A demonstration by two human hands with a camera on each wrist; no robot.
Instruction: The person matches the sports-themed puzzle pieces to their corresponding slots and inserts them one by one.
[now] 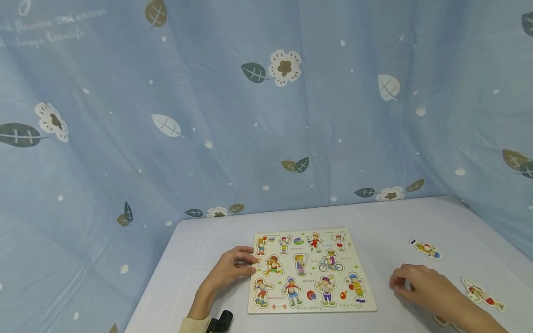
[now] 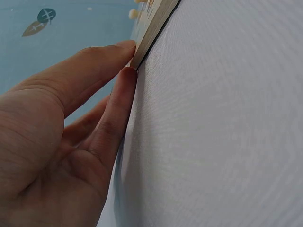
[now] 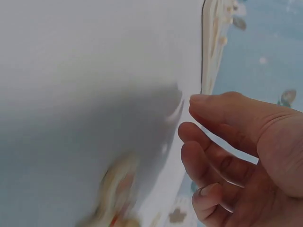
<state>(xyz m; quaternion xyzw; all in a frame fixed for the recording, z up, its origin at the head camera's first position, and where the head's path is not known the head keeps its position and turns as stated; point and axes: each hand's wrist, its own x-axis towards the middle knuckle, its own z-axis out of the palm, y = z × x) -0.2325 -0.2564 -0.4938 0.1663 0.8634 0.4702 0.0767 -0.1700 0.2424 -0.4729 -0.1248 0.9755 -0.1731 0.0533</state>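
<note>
A wooden peg puzzle board (image 1: 308, 298) with sports figures lies flat on the white table. At its left edge is my left hand (image 1: 233, 267); in the left wrist view the thumb (image 2: 102, 61) and a finger (image 2: 116, 109) touch the board's edge (image 2: 156, 28) with their tips. My right hand (image 1: 429, 289) is over the table right of the board, its fingers loosely bent and nothing between them. Behind it lies a loose figure piece (image 1: 425, 249). Another piece (image 1: 483, 294) lies to its right, and a third piece (image 1: 444, 321) is partly hidden under the forearm.
A blue curtain (image 1: 233, 92) with leaves and flowers hangs behind and beside the white table (image 1: 200, 240). A black device (image 1: 220, 321) sits at the left wrist. In the right wrist view a blurred figure piece (image 3: 120, 184) lies below the hand.
</note>
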